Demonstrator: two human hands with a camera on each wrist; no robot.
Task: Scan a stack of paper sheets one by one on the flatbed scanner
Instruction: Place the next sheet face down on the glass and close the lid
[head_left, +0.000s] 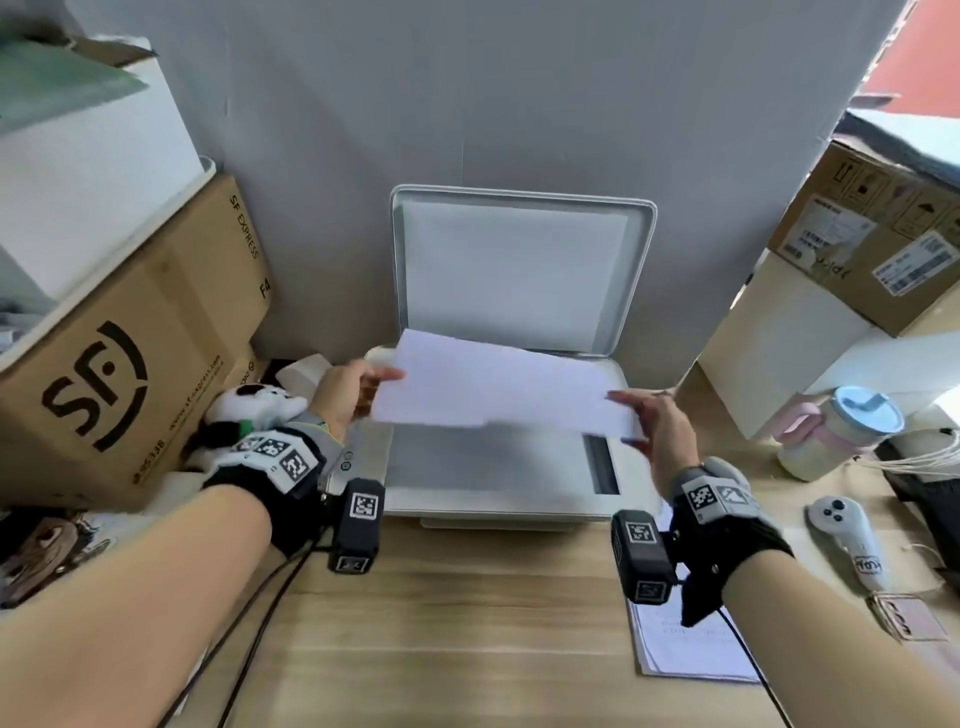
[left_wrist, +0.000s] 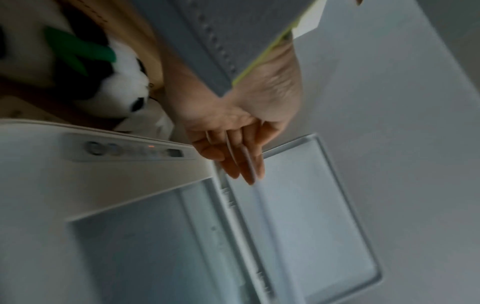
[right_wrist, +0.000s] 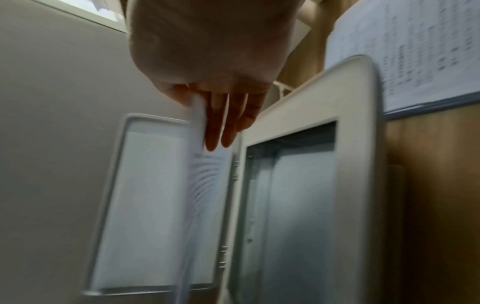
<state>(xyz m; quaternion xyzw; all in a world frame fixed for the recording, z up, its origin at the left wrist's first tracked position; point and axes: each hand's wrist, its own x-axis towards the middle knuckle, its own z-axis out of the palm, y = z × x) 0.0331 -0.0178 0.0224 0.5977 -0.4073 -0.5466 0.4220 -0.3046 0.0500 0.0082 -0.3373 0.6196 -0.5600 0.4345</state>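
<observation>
From the head camera, the sheet (head_left: 498, 387) is held in the air above the glass (head_left: 483, 467) of the flatbed scanner (head_left: 498, 506), whose lid (head_left: 519, 270) stands open against the wall. The left hand (head_left: 345, 392) holds the sheet's left edge and the right hand (head_left: 657, 434) holds its right edge, so the long axis of the paper runs from hand to hand — across the scanner, not toward the lid. The sheet is tilted, its far edge higher. The glass lies directly below the fingers of both hands, and both are about equally near to it. A stack of papers (head_left: 685, 644) lies on the wooden desk (head_left: 467, 623), below the right forearm.

In the left wrist view, the left hand (left_wrist: 233, 127) shows its fingers (left_wrist: 244, 162) nearly straight and close together, pointing toward the hinge side of the scanner glass (left_wrist: 145, 236). The sheet itself is not seen here, so the pinch cannot be confirmed from this view; the head view shows the thumb over the paper edge. A plush panda (left_wrist: 114, 82) lies beside the control panel.

In the right wrist view, the right hand (right_wrist: 207, 67) has the sheet (right_wrist: 205, 164) edge-on between thumb and extended fingers (right_wrist: 221, 123) — a light pinch. The printed side seems to face the glass (right_wrist: 298, 205).

I judge the next move is to lower the sheet flat, and it depends on keeping the edges parallel to the glass frame.
</observation>
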